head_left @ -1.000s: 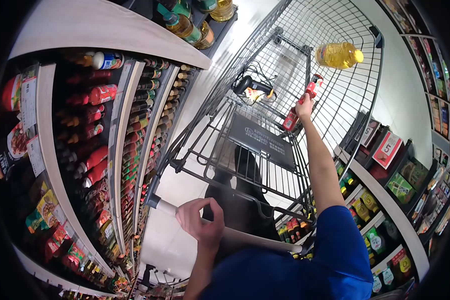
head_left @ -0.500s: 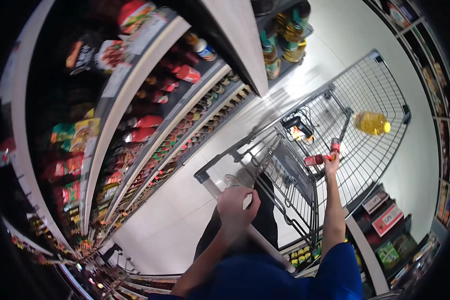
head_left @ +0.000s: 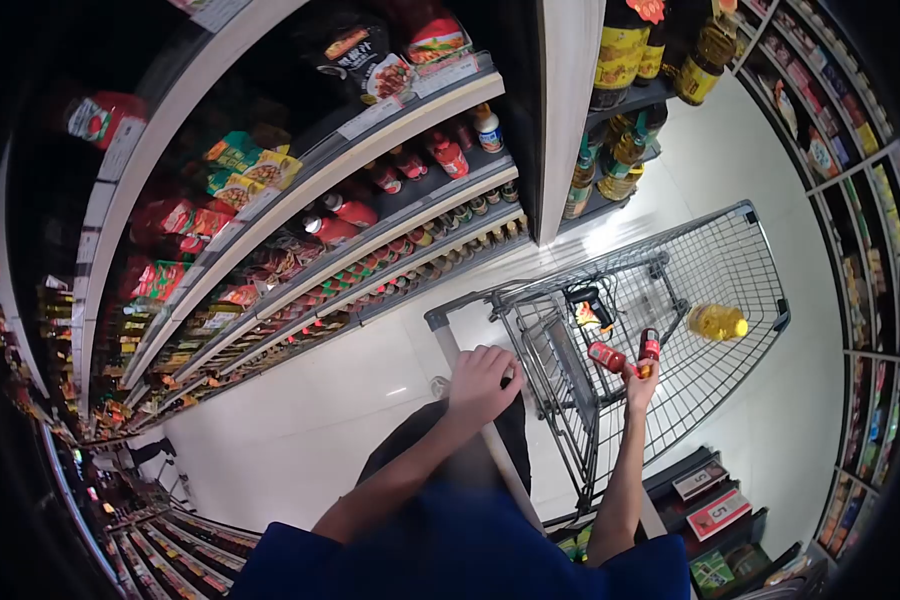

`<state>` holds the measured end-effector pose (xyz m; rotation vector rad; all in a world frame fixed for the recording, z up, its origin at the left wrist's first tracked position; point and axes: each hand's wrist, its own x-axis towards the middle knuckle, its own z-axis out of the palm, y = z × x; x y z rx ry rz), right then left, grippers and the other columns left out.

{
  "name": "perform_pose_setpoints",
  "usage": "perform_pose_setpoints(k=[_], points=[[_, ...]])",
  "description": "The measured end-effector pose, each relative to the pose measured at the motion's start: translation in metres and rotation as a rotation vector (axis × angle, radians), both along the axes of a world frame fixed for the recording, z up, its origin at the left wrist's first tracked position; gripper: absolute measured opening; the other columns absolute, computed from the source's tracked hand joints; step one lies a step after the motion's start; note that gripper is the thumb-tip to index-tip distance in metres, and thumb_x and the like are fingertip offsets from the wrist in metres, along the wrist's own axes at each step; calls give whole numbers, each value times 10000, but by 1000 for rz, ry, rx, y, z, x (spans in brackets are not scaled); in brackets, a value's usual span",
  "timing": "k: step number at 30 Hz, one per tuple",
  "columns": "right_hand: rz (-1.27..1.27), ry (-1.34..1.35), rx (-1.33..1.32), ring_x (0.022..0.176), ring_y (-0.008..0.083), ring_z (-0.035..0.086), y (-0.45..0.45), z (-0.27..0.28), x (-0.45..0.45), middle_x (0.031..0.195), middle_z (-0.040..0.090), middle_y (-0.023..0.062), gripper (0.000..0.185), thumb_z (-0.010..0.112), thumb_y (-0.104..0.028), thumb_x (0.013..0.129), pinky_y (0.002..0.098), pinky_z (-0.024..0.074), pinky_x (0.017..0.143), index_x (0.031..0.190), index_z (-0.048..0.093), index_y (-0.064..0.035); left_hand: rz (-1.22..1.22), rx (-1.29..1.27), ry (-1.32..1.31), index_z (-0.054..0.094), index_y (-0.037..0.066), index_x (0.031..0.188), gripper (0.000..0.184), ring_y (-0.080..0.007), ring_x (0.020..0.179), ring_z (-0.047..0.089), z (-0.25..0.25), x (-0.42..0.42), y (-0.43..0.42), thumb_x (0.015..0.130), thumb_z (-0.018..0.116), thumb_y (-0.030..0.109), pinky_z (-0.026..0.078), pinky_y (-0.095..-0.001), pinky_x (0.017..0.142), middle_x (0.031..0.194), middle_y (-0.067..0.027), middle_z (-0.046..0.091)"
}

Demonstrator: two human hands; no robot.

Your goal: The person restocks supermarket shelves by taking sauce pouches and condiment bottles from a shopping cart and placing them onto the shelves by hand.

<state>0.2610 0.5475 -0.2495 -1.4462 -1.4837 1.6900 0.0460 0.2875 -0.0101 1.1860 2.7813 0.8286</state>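
My left hand is curled over the grey handle of a shopping cart. My right hand reaches over the cart's basket, with its fingers closed round the narrow ends of two small red sauce bottles. One red bottle points away from me; the other red bottle angles off to the left. Farther along the basket lies a big bottle of yellow cooking oil. A dark object with a cable and an orange-and-white packet are near the child-seat panel.
Shelves of sauce bottles and pouches line the left. Large oil bottles stand on the shelf end ahead. More stocked shelving curves along the right, and a low display with price signs is beside the cart.
My view has turned, so shelves and cart appear shifted. The right hand still grips both red bottles over the basket; the left hand stays at the handle.
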Motion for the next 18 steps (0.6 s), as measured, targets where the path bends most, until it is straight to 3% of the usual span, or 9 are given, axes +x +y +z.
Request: perform_pose_setpoints(k=[4,5,8,11,12,13,15,16,18], points=[[19,-36,88,665,114,526,6,-19,2,810,518,21,372,773,64,808,255,446,556,972,486,-105,-7,-41,-46,632,134,810,93,-212,863,602,0,4,-5,806,708,188,422,-364,796,824,-6,609],[33,-23,132,654,138,571,8,-38,5,865,549,39,375,741,98,817,270,483,507,974,481,-122,-14,-30,-37,631,135,809,92,-211,865,602,-1,5,-5,805,705,191,423,-361,799,826,-6,611],[-22,-69,-1,701,155,591,12,-70,7,879,550,45,394,728,124,784,275,493,497,967,486,-127,-35,-14,-26,630,138,808,92,-208,869,603,-6,6,-8,802,700,197,425,-353,808,828,-4,614],[-55,-64,33,704,162,580,19,-134,24,883,549,51,396,722,134,744,295,506,532,941,494,-123,-48,1,-30,627,141,805,98,-201,867,605,-8,7,-9,795,704,200,428,-349,809,820,2,614],[-64,-176,119,702,165,562,14,-129,25,887,548,55,386,705,144,716,308,510,575,917,505,-119,-46,11,-29,626,142,804,101,-197,864,605,-7,8,-8,793,707,201,428,-348,807,816,5,613],[-86,-291,73,784,184,571,14,-133,26,916,561,60,374,708,143,702,321,525,700,901,517,-111,-47,22,-29,625,142,804,105,-194,861,606,-7,8,-8,791,710,202,427,-347,806,811,9,612],[-150,-331,279,930,213,606,7,-155,31,1036,608,79,442,702,133,701,338,523,854,1052,578,-106,-49,35,-41,608,125,801,113,-196,863,604,-3,8,-7,808,691,201,429,-349,805,826,-6,620],[-203,-253,390,1049,234,615,14,-218,48,1172,621,82,644,687,130,700,352,487,973,1284,565,-111,-48,41,-49,600,116,800,119,-197,864,604,-2,8,-7,817,682,201,429,-350,804,834,-14,624],[-216,-395,147,1069,237,622,0,-144,33,1220,616,86,745,668,137,700,351,485,984,1385,507,-111,-45,37,-37,615,135,800,113,-188,847,604,-5,7,-7,792,709,198,430,-347,797,819,11,620]])
